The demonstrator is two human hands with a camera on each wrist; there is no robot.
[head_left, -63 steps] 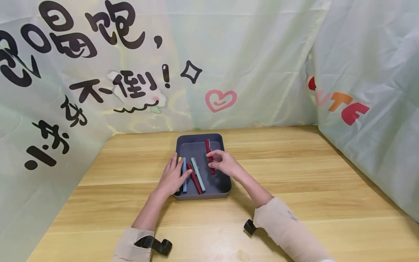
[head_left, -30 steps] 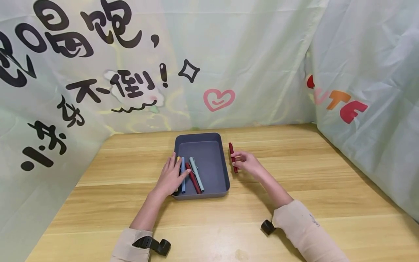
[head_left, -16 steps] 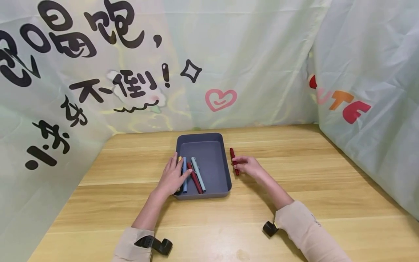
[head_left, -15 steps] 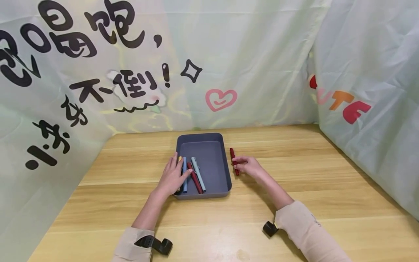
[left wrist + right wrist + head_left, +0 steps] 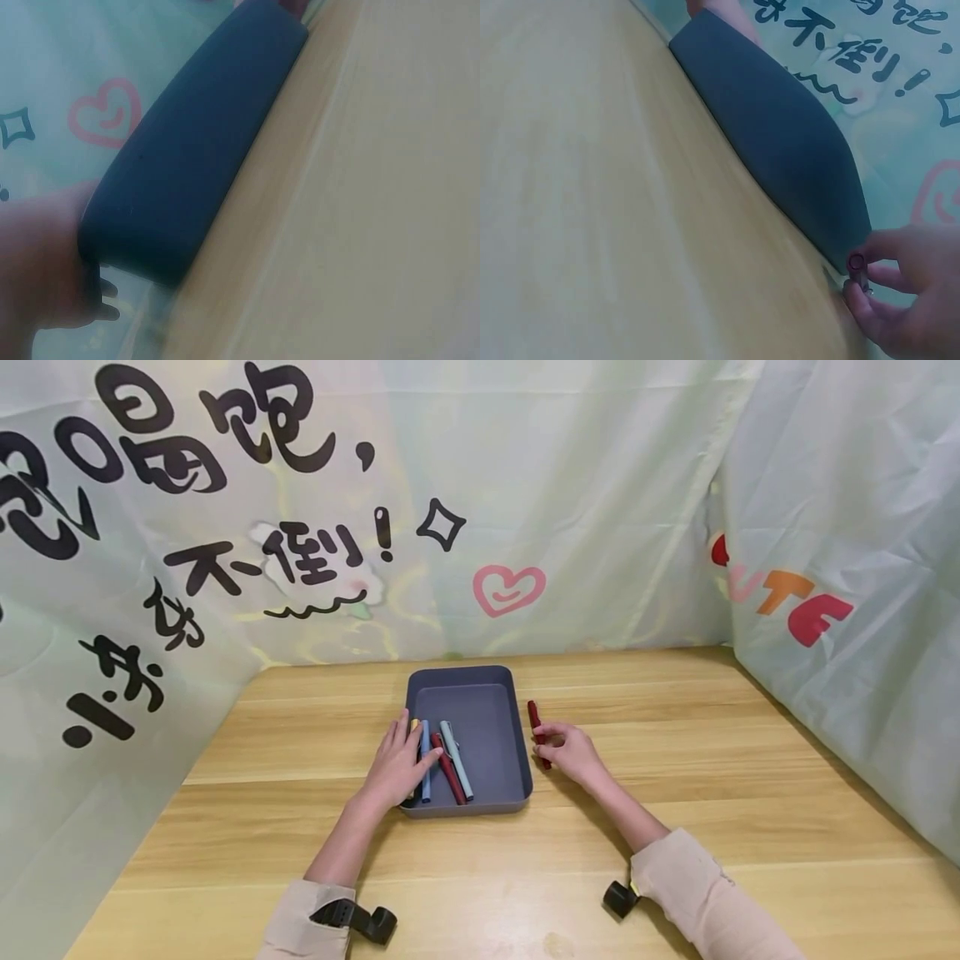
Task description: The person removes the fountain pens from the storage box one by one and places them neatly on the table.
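Observation:
A dark grey tray (image 5: 517,752) sits mid-table and holds a blue pen (image 5: 425,762), a dark red pen (image 5: 450,772) and a pale grey pen (image 5: 459,760), with a yellow tip (image 5: 412,724) showing at its left rim. My left hand (image 5: 408,752) rests flat on the tray's left edge, fingers straight over the pens. Just right of the tray, my right hand (image 5: 551,745) pinches another red pen (image 5: 535,720) that lies on the table. The right wrist view shows the red pen's end (image 5: 855,262) between curled fingers, beside the tray wall (image 5: 780,142). The left wrist view shows the tray's outer wall (image 5: 195,157).
The wooden table (image 5: 712,760) stretches wide to the right and toward me. Printed fabric sheets (image 5: 600,485) close it off at the back, left and right. Black wrist straps (image 5: 360,920) sit on both sleeves.
My right hand lifted the red pen out of the tray, carried it right and lowered it onto the table beside the tray. My left hand stayed on the tray's left edge.

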